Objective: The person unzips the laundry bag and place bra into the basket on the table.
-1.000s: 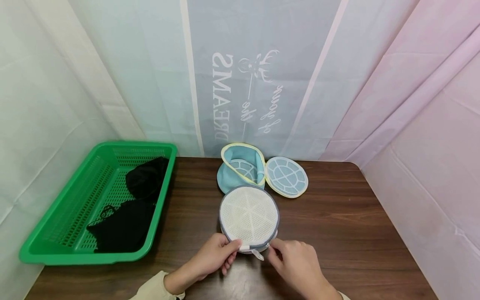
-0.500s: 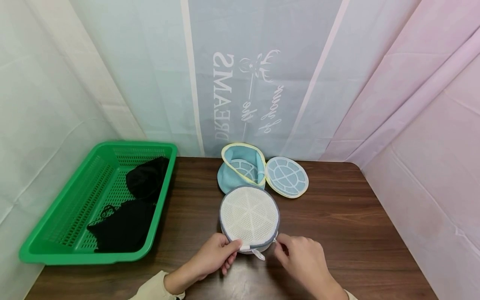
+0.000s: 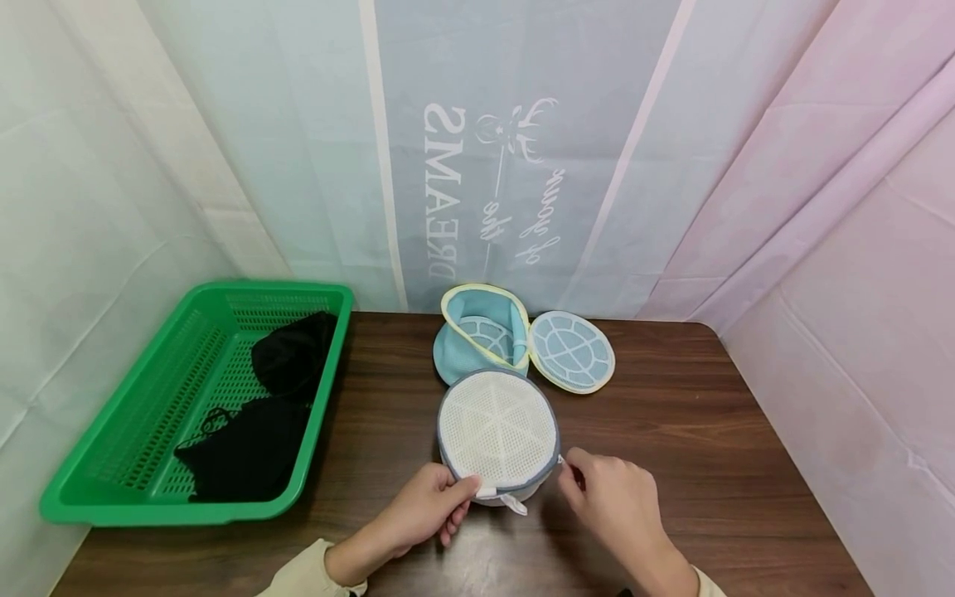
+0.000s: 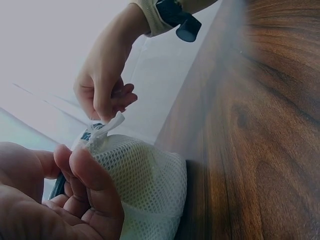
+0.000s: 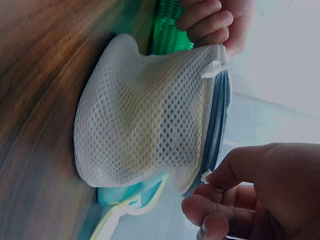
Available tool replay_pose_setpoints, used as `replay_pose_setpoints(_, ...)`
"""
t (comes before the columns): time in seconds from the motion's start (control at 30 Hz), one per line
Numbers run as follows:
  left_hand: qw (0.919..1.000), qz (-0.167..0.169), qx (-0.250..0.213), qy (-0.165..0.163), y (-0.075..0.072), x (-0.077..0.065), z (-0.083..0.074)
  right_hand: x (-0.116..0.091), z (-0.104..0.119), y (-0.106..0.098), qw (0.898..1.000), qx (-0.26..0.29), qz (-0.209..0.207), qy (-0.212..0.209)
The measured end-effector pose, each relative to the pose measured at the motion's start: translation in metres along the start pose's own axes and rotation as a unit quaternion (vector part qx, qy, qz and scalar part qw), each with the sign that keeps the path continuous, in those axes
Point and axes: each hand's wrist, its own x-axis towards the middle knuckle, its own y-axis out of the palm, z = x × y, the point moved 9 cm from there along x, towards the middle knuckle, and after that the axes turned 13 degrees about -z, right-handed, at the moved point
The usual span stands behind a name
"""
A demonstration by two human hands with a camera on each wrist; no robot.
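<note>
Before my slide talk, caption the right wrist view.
White mesh laundry bag: right hand pinching its zipper pull, left hand gripping its rim.

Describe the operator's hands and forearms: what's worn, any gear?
Left hand and right hand: both bare, no gloves. Cream sleeves reach the wrists. A dark device with a protruding rounded end sits by the right cuff. No lettering discernible.
</note>
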Motion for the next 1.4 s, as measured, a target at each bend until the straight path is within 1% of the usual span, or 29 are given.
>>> replay_pose_setpoints(0.47,1.0,0.004,-0.002,-0.003,-0.001,0.0,0.001,0.011,-0.014,0.01,0.999,-0.013,-0.029,-0.006)
replay_pose_setpoints(0.83,0.9999,0.007,-0.008,-0.009,-0.001,0.001,0.003,0.01,-0.017,0.013,1.0,-0.015,-0.022,0.003)
replay_pose_setpoints(1.07,0.9998,-0.002,-0.017,-0.015,-0.002,0.001,0.005,0.009,-0.017,0.014,1.0,-0.013,-0.009,0.016)
replay_pose_setpoints(1.27,0.9996,-0.007,-0.023,-0.017,-0.003,0.002,0.005,0.008,-0.016,0.012,1.0,-0.002,-0.005,0.027)
replay_pose_setpoints(1.4,0.9993,-0.012,-0.03,-0.017,-0.005,0.003,0.004,0.006,-0.016,0.012,0.999,0.008,0.009,0.033)
